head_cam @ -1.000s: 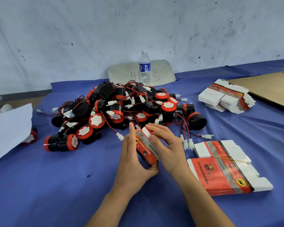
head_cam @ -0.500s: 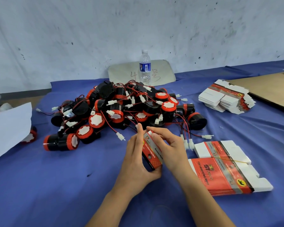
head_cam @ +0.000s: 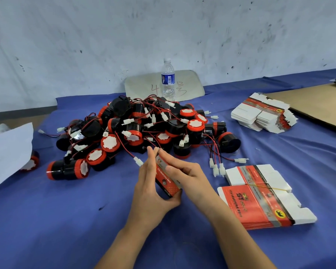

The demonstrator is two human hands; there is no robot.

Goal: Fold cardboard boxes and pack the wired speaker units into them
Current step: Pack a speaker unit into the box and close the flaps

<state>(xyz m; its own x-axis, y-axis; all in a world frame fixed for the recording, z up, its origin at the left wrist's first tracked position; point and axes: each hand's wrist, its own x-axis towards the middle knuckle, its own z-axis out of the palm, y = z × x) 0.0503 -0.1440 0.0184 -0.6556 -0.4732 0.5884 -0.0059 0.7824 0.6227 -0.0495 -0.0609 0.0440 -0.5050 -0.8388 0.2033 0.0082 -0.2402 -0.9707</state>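
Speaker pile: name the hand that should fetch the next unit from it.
Probably the right. The left hand cradles the box with its thumb under the lower end, so it could hold it alone; the right hand only pinches the top edge, just short of the speaker pile.

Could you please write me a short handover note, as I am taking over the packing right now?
Left hand: holds the box by its left side, thumb under the near end.
Right hand: fingers curled over the box's top.
Speakers: tangled pile behind the hands.
Flat boxes: banded stack right of the hands, second stack farther back right.
Done: one box in hand; no packed box in view.
Left: finish folding it, load a speaker, close, repeat.
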